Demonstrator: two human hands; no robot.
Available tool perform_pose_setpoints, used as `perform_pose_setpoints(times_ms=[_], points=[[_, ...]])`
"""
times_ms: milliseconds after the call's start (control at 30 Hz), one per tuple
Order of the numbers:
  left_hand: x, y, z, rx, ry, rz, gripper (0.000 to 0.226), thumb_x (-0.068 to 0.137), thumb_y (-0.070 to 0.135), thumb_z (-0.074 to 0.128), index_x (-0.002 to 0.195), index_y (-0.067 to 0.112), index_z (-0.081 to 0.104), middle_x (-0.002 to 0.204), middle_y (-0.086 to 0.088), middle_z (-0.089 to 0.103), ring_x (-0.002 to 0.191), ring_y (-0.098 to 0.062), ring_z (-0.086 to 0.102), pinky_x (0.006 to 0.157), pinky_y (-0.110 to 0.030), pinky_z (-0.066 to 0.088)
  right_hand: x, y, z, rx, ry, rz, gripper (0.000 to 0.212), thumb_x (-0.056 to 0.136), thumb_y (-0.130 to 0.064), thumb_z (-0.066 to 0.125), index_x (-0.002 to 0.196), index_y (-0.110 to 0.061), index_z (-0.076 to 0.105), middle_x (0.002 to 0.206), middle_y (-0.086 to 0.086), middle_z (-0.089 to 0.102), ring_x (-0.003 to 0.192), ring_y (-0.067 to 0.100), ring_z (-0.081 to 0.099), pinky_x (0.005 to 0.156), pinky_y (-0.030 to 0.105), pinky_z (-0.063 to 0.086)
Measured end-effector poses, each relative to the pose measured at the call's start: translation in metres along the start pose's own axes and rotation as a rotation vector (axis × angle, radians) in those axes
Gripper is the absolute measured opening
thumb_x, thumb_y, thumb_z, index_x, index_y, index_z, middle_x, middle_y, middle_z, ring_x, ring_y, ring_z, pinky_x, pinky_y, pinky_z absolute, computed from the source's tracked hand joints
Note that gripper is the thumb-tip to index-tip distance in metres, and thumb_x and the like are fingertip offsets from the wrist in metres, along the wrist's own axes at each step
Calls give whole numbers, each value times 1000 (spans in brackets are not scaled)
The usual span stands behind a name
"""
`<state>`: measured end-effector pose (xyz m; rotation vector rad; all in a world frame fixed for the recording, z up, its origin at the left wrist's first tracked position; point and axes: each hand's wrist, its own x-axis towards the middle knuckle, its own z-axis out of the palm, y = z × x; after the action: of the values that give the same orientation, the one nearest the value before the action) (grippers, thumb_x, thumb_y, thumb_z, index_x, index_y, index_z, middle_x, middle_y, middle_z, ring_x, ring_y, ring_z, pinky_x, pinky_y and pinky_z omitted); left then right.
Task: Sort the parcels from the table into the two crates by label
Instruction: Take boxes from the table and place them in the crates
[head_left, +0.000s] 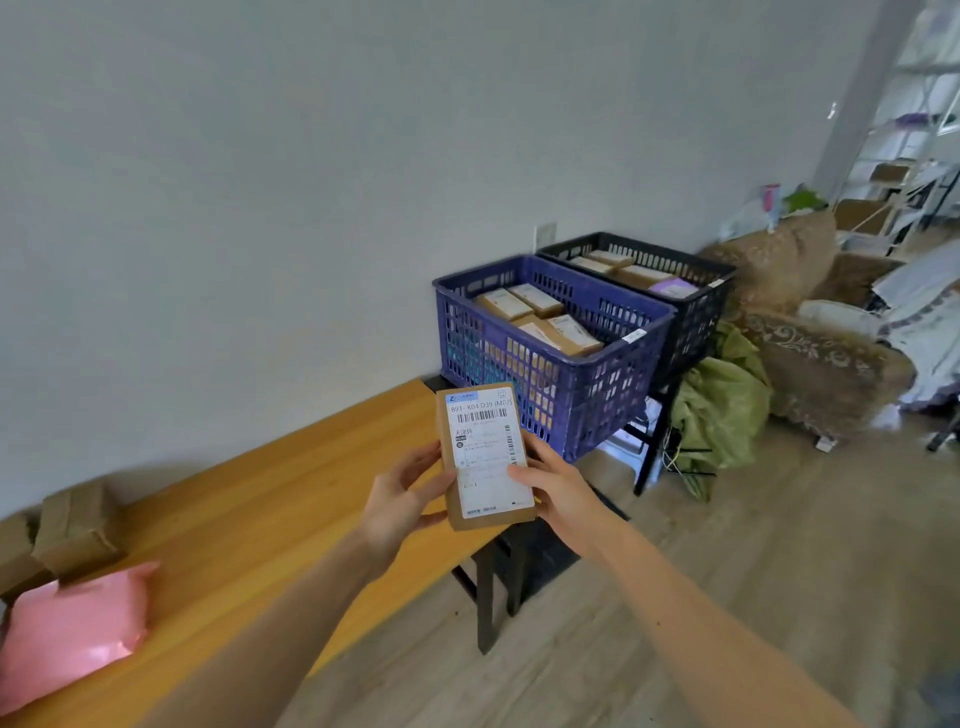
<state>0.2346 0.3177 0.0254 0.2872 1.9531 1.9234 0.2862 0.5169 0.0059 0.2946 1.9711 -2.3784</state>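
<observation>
Held parcel over the right end of the tabletop; left hand on its left edge, right hand on its right edge; near crate beyond that end, on a stand; far crate just behind it; boxes lie in both crates; at the tabletop's left end, cardboard boxes toward the far edge, soft mailer before them; sack on the floor right of the stand; armchair right of the sack.

Pink mailer cropped left, label small print illegible
</observation>
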Motion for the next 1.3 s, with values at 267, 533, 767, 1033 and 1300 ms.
perform_pose_setpoints(times_ms=[267,533,767,1033,1300], points=[[32,8,124,23,8,-18,50,88,30,68,134,29,50,132,8,59,106,-12,65,75,-33,58,-7,-26,-126,22,-25,33,48,90,-15,64,124,-46,48,114,-11,69,101,10,68,75,28,55],[84,29,222,50,-24,-41,49,94,26,61,140,33,47,129,8,61,115,-12,58,80,-34,56,11,-52,-230,15,-25,33,53,85,-22,68,118,-58,47,114,-17,67,117,18,58,103,53,42],[148,56,263,68,-37,52,49,95,26,59,141,35,45,129,9,61,118,-13,57,95,-44,52,55,-91,-283,10,11,-45,59,91,-11,61,130,-49,40,123,-4,64,118,27,57,100,57,45],[244,79,279,3,-32,108,44,95,26,58,136,38,48,123,15,63,112,-9,61,72,-22,54,143,-135,-325,-32,6,-39,58,91,-12,60,127,-53,42,127,-6,60,120,24,55,102,58,42],[330,98,278,-35,23,105,44,93,27,61,135,36,52,124,13,63,102,0,64,70,-23,55,228,-168,-351,-13,-49,-8,36,96,-41,52,128,-56,44,129,-14,60,122,16,53,90,44,49]])
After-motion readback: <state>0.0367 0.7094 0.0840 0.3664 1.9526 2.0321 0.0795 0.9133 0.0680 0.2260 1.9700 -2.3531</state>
